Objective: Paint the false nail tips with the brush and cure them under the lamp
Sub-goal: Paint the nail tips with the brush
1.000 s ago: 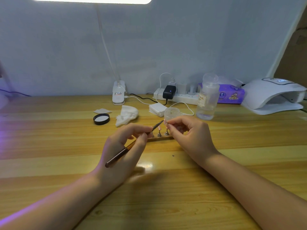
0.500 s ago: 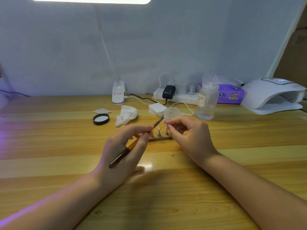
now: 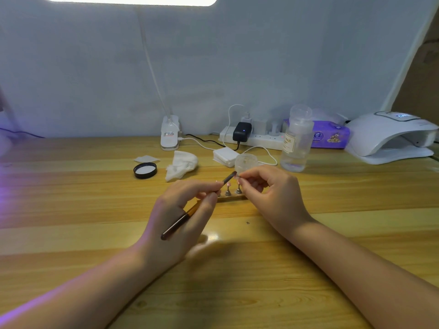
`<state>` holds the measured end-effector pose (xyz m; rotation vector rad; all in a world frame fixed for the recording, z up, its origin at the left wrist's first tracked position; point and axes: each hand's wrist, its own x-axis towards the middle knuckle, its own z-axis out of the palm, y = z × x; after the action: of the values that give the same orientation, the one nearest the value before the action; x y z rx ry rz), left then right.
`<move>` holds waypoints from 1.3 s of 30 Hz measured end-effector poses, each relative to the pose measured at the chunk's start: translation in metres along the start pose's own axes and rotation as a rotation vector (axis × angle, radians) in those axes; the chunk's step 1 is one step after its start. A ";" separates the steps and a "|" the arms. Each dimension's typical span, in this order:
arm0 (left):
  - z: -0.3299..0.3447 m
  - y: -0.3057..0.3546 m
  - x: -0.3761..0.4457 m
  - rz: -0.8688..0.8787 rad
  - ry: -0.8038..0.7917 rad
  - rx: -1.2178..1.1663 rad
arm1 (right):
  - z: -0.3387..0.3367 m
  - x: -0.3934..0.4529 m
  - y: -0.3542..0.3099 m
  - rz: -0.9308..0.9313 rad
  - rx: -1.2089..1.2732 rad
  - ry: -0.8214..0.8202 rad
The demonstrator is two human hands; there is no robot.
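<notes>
We worked at a wooden surface (image 3: 71, 233) that ran back to a grey wall. At its far right corner sat the white curing lamp (image 3: 389, 136), its opening facing us, well apart from our hands. Along the far edge lay a white power strip (image 3: 256, 138) with a black adapter plugged in, a purple pack of wipes (image 3: 332, 135) beside it, and a clear bottle (image 3: 297, 143) standing upright just in front. Nearer the middle were a crumpled white tissue (image 3: 181, 163), a stack of white pads (image 3: 224, 156), a black lid (image 3: 145, 170) and a small clear jar (image 3: 245, 161).

Our left hand (image 3: 180, 214) pinched the brush (image 3: 190, 211) between thumb and fingers, its dark handle slanting down toward us and its bristles pointing up to the right. Our right hand (image 3: 273, 193) had its fingers curled, pinching a nail tip (image 3: 236, 177) at the fingertips, right where the brush's bristles met it. Just below, between both hands, stood a small wooden stand (image 3: 234, 198) with metal pegs, one carrying a pink tip (image 3: 228, 185).
</notes>
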<state>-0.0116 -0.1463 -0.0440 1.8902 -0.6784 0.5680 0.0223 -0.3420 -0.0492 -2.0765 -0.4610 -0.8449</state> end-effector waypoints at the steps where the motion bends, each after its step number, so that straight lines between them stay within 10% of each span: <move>1: 0.000 0.000 0.000 0.008 -0.003 -0.004 | 0.000 0.000 0.000 0.002 -0.001 -0.001; 22: -0.002 -0.004 0.000 -0.090 0.004 -0.017 | -0.007 0.007 0.007 0.317 0.122 0.108; 39: -0.001 -0.006 0.000 -0.094 0.018 -0.023 | -0.005 0.010 0.026 0.438 -0.097 -0.129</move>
<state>-0.0075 -0.1431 -0.0474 1.8832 -0.5787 0.5142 0.0423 -0.3611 -0.0540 -2.2136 -0.0239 -0.4831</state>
